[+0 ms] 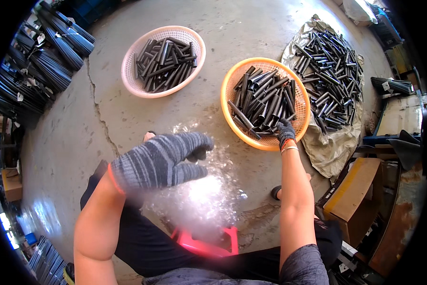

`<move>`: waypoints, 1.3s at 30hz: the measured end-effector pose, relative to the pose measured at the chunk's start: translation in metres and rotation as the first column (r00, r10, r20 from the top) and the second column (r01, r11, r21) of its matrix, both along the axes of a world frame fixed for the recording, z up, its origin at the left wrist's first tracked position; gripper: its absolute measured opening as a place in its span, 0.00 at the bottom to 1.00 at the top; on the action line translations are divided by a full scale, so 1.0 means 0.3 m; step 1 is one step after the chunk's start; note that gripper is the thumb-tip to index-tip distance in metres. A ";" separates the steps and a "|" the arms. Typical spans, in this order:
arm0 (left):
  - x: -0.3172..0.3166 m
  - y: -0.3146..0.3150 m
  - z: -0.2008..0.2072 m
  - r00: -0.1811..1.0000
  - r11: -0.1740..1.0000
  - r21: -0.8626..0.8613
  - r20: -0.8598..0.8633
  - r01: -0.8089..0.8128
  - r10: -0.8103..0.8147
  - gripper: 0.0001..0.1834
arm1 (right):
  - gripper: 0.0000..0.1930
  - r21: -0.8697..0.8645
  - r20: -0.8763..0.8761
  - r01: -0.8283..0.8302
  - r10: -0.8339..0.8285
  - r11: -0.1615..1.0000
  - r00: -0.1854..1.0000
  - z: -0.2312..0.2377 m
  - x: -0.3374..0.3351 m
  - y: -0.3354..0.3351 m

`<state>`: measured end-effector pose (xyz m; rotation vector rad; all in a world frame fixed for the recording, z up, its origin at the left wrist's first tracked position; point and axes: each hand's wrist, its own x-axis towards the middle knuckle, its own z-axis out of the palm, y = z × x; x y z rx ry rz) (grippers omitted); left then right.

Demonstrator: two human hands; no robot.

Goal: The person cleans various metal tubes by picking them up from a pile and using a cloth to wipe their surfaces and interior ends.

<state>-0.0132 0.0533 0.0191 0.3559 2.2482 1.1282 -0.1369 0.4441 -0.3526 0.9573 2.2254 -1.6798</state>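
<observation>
My left hand, in a grey striped knit glove with an orange cuff, hovers above a crumpled shiny clear plastic heap. Its thumb and fingers are apart, and nothing shows between them. My right hand, in a dark grey glove, reaches over the near right rim of an orange mesh basket. The fingers are closed at the end of a black tube, though the fingertips are partly hidden among the tubes. Many short black tubes lie jumbled inside this basket.
A pale pink mesh basket of black tubes stands farther left. More tubes are piled on a beige sheet at right. A red-pink stool sits between my legs. Cardboard box at right; bundled rods at left.
</observation>
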 end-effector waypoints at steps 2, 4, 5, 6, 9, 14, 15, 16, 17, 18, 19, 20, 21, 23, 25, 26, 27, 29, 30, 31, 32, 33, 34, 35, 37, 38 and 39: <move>0.013 -0.011 0.003 0.999 0.999 -0.023 -0.026 0.040 -0.040 0.25 | 0.22 0.148 0.015 -0.153 0.152 0.977 0.988 -0.058 -0.008 0.001; 0.000 -0.017 -0.012 0.998 0.999 -0.002 -0.023 0.052 -0.052 0.25 | 0.23 0.296 0.059 -0.292 0.287 0.910 0.956 -0.130 -0.006 0.038; -0.004 -0.020 -0.017 0.998 0.999 0.007 -0.028 0.050 -0.050 0.25 | 0.22 0.387 0.158 -0.352 0.315 0.852 0.936 -0.145 -0.012 0.044; -0.007 -0.020 -0.014 0.998 0.999 0.015 -0.040 0.045 -0.045 0.25 | 0.22 0.413 0.230 -0.394 0.325 0.821 0.917 -0.150 -0.029 0.052; -0.011 -0.018 -0.014 0.995 0.999 0.012 -0.085 0.043 -0.042 0.25 | 0.18 0.443 0.136 -0.269 0.233 0.855 0.963 -0.158 -0.020 0.050; 0.000 -0.012 0.004 0.999 1.000 0.016 -0.035 -0.018 0.018 0.23 | 0.13 0.195 -0.318 -0.033 0.095 0.980 0.943 0.030 0.082 -0.110; -0.018 0.010 0.012 1.000 0.999 0.033 -0.027 -0.008 0.009 0.23 | 0.10 0.347 -0.533 -0.074 0.261 0.935 0.805 0.022 0.102 -0.076; -0.014 -0.004 0.007 0.999 0.999 0.018 -0.009 -0.047 0.047 0.23 | 0.11 0.344 -0.577 -0.189 0.366 0.920 0.730 0.103 0.130 -0.177; -0.005 -0.021 -0.001 0.996 0.996 0.008 0.004 -0.086 0.086 0.23 | 0.11 0.354 -0.619 -0.299 0.462 0.886 0.636 0.235 0.176 -0.300; -0.004 -0.022 -0.027 0.994 0.997 0.028 -0.080 -0.073 0.075 0.23 | 0.12 0.404 -0.620 -0.353 0.536 0.844 0.572 0.309 0.208 -0.334; -0.009 -0.022 -0.032 0.991 0.997 0.035 -0.111 -0.070 0.074 0.23 | 0.13 0.447 -0.619 -0.410 0.605 0.796 0.501 0.373 0.237 -0.378; -0.017 -0.022 -0.033 0.987 0.997 0.037 -0.141 -0.075 0.079 0.22 | 0.13 0.476 -0.596 -0.468 0.665 0.744 0.450 0.489 0.278 -0.440; -0.018 -0.020 -0.037 0.981 0.996 0.038 -0.175 -0.079 0.085 0.22 | 0.14 0.506 -0.573 -0.521 0.719 0.687 0.393 0.628 0.324 -0.493; -0.016 0.004 -0.076 0.940 0.978 0.084 -0.273 -0.189 0.205 0.20 | 0.14 0.499 -0.566 -0.622 0.770 0.604 0.294 0.836 0.409 -0.548; -0.008 0.026 -0.103 0.934 0.930 0.257 -0.175 -0.263 0.312 0.18 | 0.11 0.511 -0.579 -0.672 0.793 0.536 0.193 0.986 0.490 -0.578; -0.002 0.033 -0.108 0.941 0.870 0.391 -0.028 -0.300 0.337 0.17 | 0.11 0.514 -0.568 -0.686 0.804 0.515 0.177 1.026 0.525 -0.583; -0.002 0.050 -0.092 0.939 0.787 0.517 0.119 -0.337 0.323 0.17 | 0.11 0.525 -0.551 -0.693 0.818 0.494 0.166 1.060 0.548 -0.575; 0.037 0.070 -0.052 0.940 0.646 0.685 0.273 -0.338 0.202 0.14 | 0.12 0.538 -0.522 -0.725 0.845 0.430 0.113 1.117 0.570 -0.554; 0.056 0.075 -0.053 0.959 0.698 0.658 0.209 -0.284 0.194 0.14 | 0.12 0.542 -0.510 -0.741 0.856 0.396 0.084 1.137 0.574 -0.542; 0.066 0.079 -0.060 0.973 0.746 0.624 0.143 -0.233 0.183 0.14 | 0.12 0.510 -0.529 -0.744 0.840 0.431 0.124 1.160 0.570 -0.525; 0.069 0.083 -0.065 0.982 0.831 0.542 -0.051 -0.127 0.183 0.15 | 0.12 0.476 -0.547 -0.746 0.821 0.465 0.163 1.182 0.559 -0.502; 0.079 0.094 -0.064 0.980 0.873 0.475 -0.098 -0.108 0.174 0.15 | 0.12 0.427 -0.556 -0.751 0.801 0.504 0.221 1.192 0.567 -0.470; 0.089 0.103 -0.056 0.976 0.910 0.404 -0.145 -0.091 0.162 0.15 | 0.09 0.142 -0.459 -0.785 0.742 0.603 0.488 1.202 0.573 -0.443; 0.096 0.110 -0.052 0.971 0.941 0.329 -0.191 -0.077 0.146 0.15 | 0.09 -0.105 -0.503 -0.726 0.594 0.679 0.628 1.190 0.569 -0.432; 0.099 0.117 -0.065 0.927 0.973 0.232 -0.367 0.015 0.073 0.14 | 0.12 -0.059 -0.398 -0.681 0.608 0.730 0.687 1.175 0.561 -0.400; 0.089 0.119 -0.067 0.876 0.986 0.148 -0.482 0.081 0.000 0.14 | 0.13 -0.169 -0.398 -0.652 0.554 0.739 0.731 1.171 0.563 -0.398; 0.082 0.122 -0.073 0.808 0.990 0.055 -0.585 0.128 -0.072 0.14 | 0.13 -0.279 -0.394 -0.623 0.505 0.731 0.768 1.171 0.563 -0.410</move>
